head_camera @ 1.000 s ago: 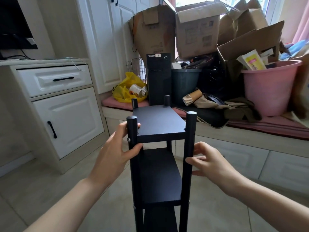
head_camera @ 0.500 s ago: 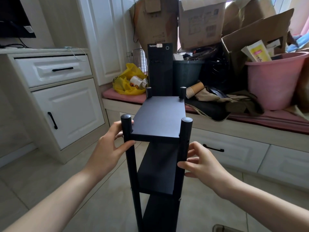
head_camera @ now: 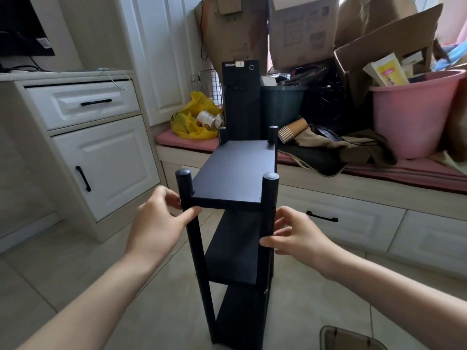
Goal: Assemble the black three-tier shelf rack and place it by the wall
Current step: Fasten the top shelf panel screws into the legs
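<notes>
Standing behind the person's shoulder, I see the black three-tier shelf rack (head_camera: 235, 173) upright in the middle of the tiled floor (head_camera: 75, 274), all three shelves seated between four round posts, so by my reckoning the building is done and only the placing remains. The left hand (head_camera: 156, 223), at the rack's nine o'clock, wraps thumb and fingers round the front-left post (head_camera: 192, 236) just beneath the top shelf. The right hand (head_camera: 298, 236), at three o'clock, pinches the front-right post (head_camera: 269, 198) a little lower, thumb in front and fingers curled behind. That high grip on both sides makes sense, since a tall, narrow frame would tip easily if held low or by one post. Whether its feet, down at six o'clock, bear weight on the tile I cannot tell. Dead ahead at twelve o'clock runs a window-seat bench (head_camera: 353, 223) with drawers, heaped with a black computer tower (head_camera: 241, 102), cardboard boxes (head_camera: 303, 29) and paper cups (head_camera: 293, 130). A pink bucket (head_camera: 414, 114) sits at two o'clock, and a yellow bag (head_camera: 192, 117) at eleven. A white cabinet (head_camera: 101, 160) stands at ten o'clock. The bare stretch between cabinet and bench looks the likeliest home for it.
</notes>
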